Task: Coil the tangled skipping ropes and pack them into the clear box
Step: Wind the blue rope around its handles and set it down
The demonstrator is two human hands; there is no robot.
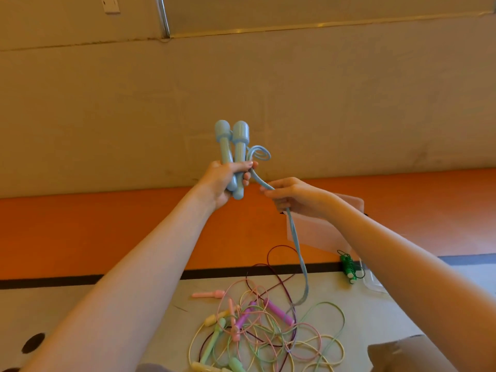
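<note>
My left hand (224, 181) grips both blue handles (233, 151) of a blue skipping rope upright in front of the wall, with a small loop of cord beside them. My right hand (292, 196) pinches the doubled blue cord (299, 253), which hangs down to the floor. A tangle of pink, purple, green and yellow ropes (257, 328) lies on the floor below. The clear box (316, 232) stands behind my right forearm, partly hidden. A coiled green rope (349, 267) lies beside it.
A clear lid or tray (374, 283) lies on the floor at the right, under my forearm. An orange floor band (107, 232) runs along the wall, with a black line in front. A single pink handle (208, 294) lies apart from the tangle.
</note>
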